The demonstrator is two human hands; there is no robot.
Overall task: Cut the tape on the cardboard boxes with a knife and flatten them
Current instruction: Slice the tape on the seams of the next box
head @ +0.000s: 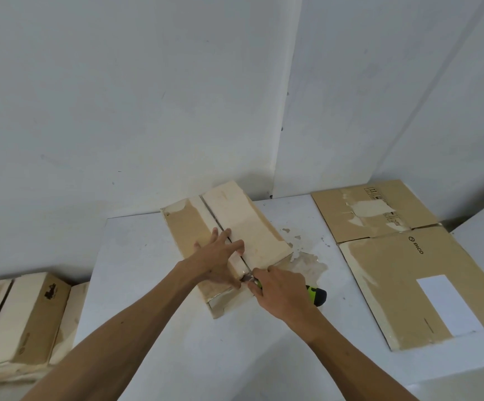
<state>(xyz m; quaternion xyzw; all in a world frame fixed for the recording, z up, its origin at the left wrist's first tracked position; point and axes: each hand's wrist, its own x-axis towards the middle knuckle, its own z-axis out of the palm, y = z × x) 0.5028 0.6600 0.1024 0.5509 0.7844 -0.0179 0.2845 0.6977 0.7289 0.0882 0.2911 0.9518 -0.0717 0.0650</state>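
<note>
One tan tape-covered cardboard box (229, 241) lies mid-table on the white table (154, 299). Your left hand (220, 256) presses its top, fingers spread across the seam. Your right hand (278, 290) grips one green-and-black utility knife (316, 295) at the seam's near end. Two flattened brown cardboard sheets (394, 285) lie right; one taped box (18, 319) sits off the left edge.

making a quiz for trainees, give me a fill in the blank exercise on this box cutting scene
1. The right hand grips a knife with a black and ____ handle.
2. The left hand presses on the ____ box on the table.
3. The flattened box at right reads ____.

Missing words: green; cardboard; PICO
</note>
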